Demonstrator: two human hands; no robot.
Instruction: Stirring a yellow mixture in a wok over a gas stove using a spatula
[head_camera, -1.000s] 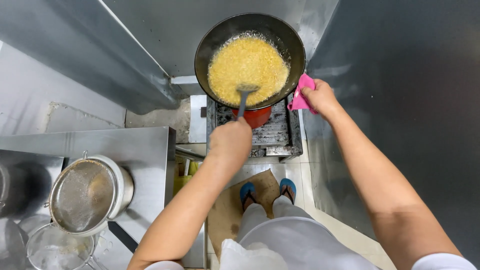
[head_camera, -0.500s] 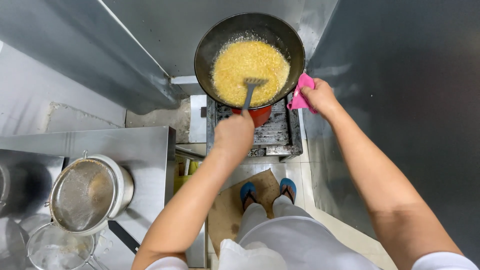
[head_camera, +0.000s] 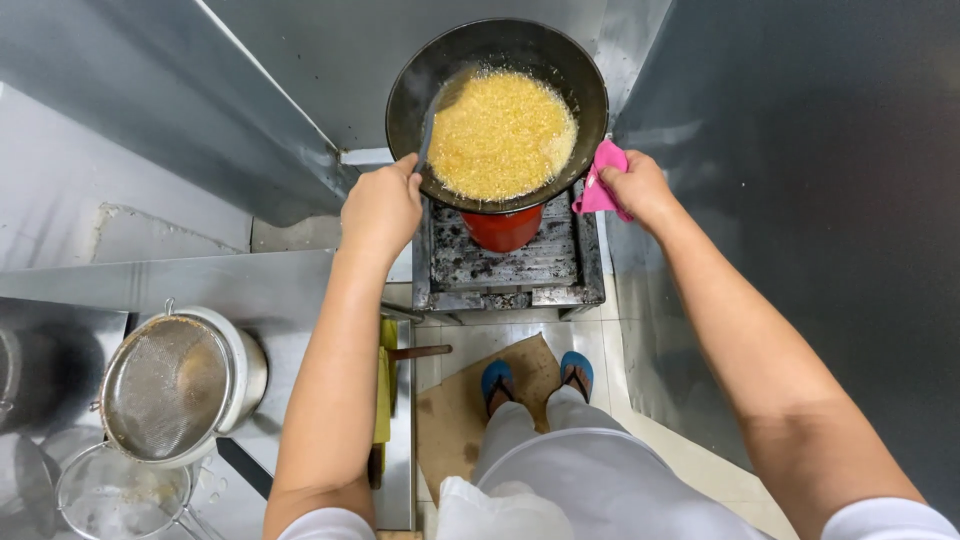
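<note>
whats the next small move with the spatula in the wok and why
Probably sweep the spatula back across from the left rim toward the middle. The left hand has it at the wok's left edge, where dark bare metal shows, while the yellow bubbling food sits over the centre. The right hand steadies the far rim through the pink cloth.

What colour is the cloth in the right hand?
Pink: the cloth against the wok rim, seen in the head view.

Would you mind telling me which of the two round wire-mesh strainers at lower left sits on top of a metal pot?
The upper, larger wire-mesh strainer rests tilted on the round metal pot; the smaller strainer lies below it on the steel counter.
</note>
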